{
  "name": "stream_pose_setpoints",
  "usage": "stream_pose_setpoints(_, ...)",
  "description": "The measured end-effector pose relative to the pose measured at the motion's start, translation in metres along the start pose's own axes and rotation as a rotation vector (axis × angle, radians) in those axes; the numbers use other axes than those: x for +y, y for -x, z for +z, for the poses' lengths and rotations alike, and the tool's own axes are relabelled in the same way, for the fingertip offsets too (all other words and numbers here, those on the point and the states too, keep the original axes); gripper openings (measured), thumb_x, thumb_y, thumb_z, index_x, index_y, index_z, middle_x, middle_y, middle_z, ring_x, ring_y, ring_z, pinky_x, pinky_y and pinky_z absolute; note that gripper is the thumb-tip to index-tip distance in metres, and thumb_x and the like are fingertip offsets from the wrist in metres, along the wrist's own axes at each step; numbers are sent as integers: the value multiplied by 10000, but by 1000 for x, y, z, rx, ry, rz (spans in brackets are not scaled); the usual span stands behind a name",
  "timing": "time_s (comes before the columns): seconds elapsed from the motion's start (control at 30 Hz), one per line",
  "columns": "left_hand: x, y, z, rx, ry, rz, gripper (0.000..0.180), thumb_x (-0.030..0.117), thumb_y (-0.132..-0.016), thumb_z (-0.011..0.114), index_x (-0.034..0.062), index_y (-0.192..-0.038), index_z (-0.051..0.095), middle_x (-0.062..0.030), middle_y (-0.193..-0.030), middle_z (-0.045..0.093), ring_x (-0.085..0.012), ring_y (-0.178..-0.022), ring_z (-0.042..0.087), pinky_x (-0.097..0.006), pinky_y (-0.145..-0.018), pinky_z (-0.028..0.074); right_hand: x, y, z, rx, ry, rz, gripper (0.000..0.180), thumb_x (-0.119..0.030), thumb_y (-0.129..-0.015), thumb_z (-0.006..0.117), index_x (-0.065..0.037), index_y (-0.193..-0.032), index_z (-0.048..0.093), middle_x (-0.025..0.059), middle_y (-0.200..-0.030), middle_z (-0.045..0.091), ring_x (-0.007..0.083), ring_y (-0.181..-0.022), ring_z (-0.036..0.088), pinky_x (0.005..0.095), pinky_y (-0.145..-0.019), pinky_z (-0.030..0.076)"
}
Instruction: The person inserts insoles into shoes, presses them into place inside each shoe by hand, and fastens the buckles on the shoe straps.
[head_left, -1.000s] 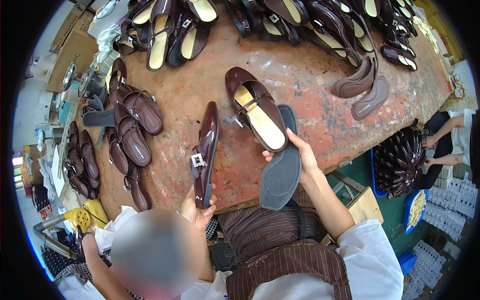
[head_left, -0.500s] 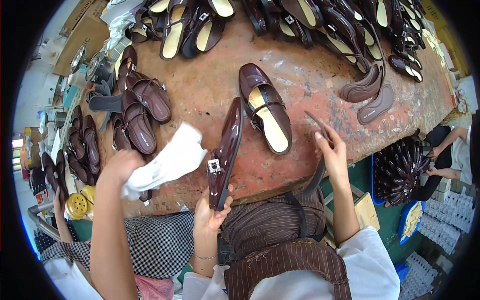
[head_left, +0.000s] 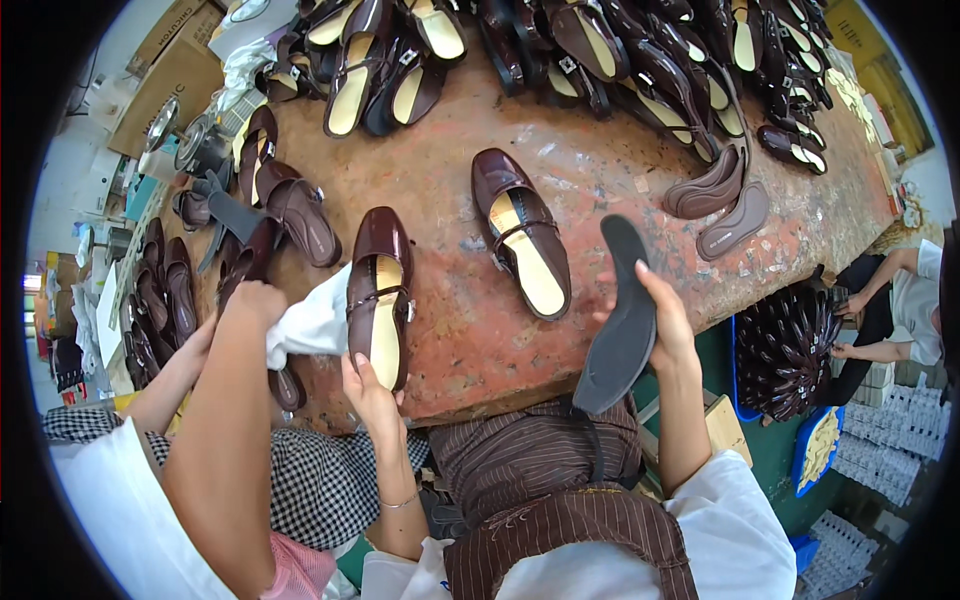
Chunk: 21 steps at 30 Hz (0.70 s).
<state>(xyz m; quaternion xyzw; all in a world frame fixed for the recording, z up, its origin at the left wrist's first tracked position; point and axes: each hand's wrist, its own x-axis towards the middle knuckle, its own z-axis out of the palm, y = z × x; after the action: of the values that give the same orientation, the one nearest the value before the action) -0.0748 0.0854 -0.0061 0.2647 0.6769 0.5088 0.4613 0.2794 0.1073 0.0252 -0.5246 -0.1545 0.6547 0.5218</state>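
Fingers (head_left: 649, 283) of right hand (head_left: 674, 328) around dark insole (head_left: 620, 345), forearm (head_left: 686, 420) forward

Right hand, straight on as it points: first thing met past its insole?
Past the dark insole, the right hand would probably meet the heap of glossy shoes at the far side; depth is unclear, so the tabletop could come first.

Dark lettering stood on a brown carton (head_left: 150, 118), upper left; pale lettering on a brown insole (head_left: 733, 222), right. Orange print inside the centre shoe (head_left: 522, 240) was illegible.
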Motion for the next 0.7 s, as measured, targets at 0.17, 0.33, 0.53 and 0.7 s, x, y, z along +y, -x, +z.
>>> stream_pose_setpoints(0.17, -24, -38, 16, 139, -411, 328, 370, 227, -1089, 446, 6, -1384, 460, -170, -1142, 620, -267, -918, 639, -376, -754, 505, 19, -7, -19, 27, -173, 128, 455, -340, -1012, 605, 89, -1149, 672, 122, -819, 703, 287, -754, 737, 374, -713, 617)
stream_pose_setpoints(0.33, 32, -2, 67, 27, -693, 861, 402, 199, -1000, 614, -45, -1314, 555, -269, -1385, 515, -404, -1298, 495, -511, -1104, 368, 34, -21, -30, 25, -233, 108, 457, -295, -1029, 574, 65, -1310, 560, 152, -1113, 711, 218, -823, 710, 412, -803, 629)
stream_pose_setpoints(0.53, 110, 134, 135, -1477, 1113, 289, 790, 681, -995, 351, -57, -1095, 614, -276, -1191, 606, -432, -1161, 568, -550, -1005, 445, 43, -24, -15, 40, -190, 50, 427, -266, -1029, 576, 43, -1321, 538, 168, -1109, 724, 234, -831, 725, 401, -777, 621)
stream_pose_setpoints(0.7, 145, 193, 151, -1569, 1668, -75, 910, 692, -1027, 270, -142, -1209, 586, -294, -1227, 570, -400, -1127, 570, -499, -1006, 435, 45, -23, -32, 35, -196, 11, 450, -243, -1048, 531, 82, -1358, 503, 197, -1107, 711, 264, -851, 722, 411, -781, 621)
